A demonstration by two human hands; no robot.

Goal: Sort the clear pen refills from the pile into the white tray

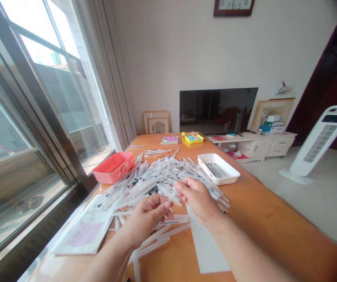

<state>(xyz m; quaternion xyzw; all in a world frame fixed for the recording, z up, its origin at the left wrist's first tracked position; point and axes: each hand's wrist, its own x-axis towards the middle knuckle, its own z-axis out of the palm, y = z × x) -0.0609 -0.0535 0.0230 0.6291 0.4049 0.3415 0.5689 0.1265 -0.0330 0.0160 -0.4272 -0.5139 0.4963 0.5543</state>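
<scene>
the person's 2 hands met over the near side of a wooden table [262, 219], with 1 clear pen [173, 194] slanting between them. the left hand [149, 214] had its thumb and fingers pinched on the pen's lower end, while the right hand [194, 196] pinched the upper end between thumb and forefinger. just beyond and under them spread a big loose pile of pens [153, 176], mostly clear with some black ends, lying crosswise over one another. a red box [114, 172] stood at the pile's left edge, and a white tray [227, 181] stood at its right, with greyish pens lying in it. a sheet of paper [209, 246] lay flat below the right hand, partly covered by the forearm. to the left, a printed bag [82, 233] lay near the table's edge, its far end touching the pens. well beyond the pile, at the far end, a book [169, 140] lay near a small yellow box [194, 141].
</scene>
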